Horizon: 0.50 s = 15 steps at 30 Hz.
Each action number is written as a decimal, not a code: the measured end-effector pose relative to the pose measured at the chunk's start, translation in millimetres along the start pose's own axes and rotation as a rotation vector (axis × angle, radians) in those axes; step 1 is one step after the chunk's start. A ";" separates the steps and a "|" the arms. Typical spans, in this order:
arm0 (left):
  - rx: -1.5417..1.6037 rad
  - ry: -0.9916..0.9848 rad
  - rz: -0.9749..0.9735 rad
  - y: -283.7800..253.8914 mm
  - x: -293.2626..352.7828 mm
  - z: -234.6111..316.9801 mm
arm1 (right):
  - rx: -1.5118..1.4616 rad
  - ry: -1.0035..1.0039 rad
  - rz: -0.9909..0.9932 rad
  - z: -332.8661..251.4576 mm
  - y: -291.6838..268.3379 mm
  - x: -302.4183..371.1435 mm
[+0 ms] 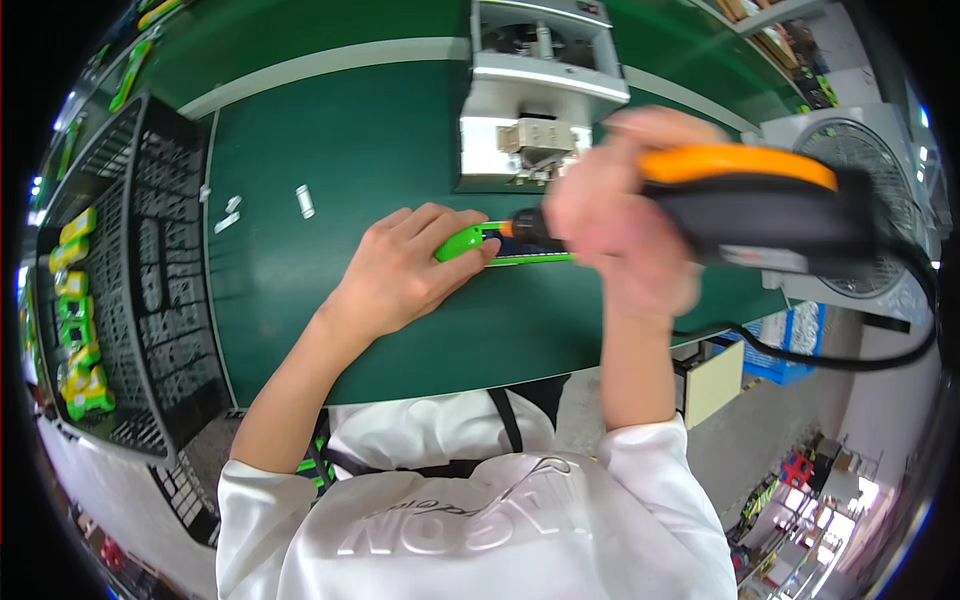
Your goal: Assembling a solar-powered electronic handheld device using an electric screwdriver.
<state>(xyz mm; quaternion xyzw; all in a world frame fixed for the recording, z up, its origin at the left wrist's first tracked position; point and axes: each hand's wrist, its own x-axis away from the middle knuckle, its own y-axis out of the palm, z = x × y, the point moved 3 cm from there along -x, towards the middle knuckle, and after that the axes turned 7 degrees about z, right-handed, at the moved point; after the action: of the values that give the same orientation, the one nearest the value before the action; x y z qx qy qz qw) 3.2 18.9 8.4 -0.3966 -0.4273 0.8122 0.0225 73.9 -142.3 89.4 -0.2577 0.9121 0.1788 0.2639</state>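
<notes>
**Drill and green tool meet nose to end in front of the machine**

The metal machine (545, 85) stands toward the far side of the green table (300, 130). The green tool (462, 243) lies between that machine and the person, its long axis running roughly left to right along the machine's front edge. Its rounded left end sits out past the machine's left side; its right end is lost behind the other hand.

The left hand (395, 265), left of the machine and nearer the person, grips that rounded end between thumb and fingers. The right hand (625, 220), off the machine's near right corner, is wrapped around the black and orange drill (760, 205) — both are blurred. The drill's nose points left, nearly in line with the tool's length, its tip just beside the left fingertips. Whether tip and tool touch cannot be told. The left hand is the nearer one to the rounded end — the right reaches it only through the drill.

Left of the machine lie small white pieces (304, 202); farther left stands a black crate (150, 235). A fan (850, 190) is right of the machine.
</notes>
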 end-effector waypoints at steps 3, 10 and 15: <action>-0.043 -0.013 -0.022 -26.4 16.7 18.9 | -0.180 -0.017 0.054 -23.1 -23.5 13.6; 0.479 -0.754 -0.221 -127.7 131.2 97.3 | -0.280 -0.059 0.277 -45.4 -139.8 71.1; 0.613 -1.729 0.026 -243.7 292.3 165.9 | -0.202 -0.074 0.372 -46.4 -148.9 85.2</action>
<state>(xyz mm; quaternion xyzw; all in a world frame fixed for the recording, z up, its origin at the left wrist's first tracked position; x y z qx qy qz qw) -380.6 171.0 52.5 0.3677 -0.0567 0.9041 -0.2100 77.8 -315.4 49.2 -0.1033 0.9111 0.3244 0.2326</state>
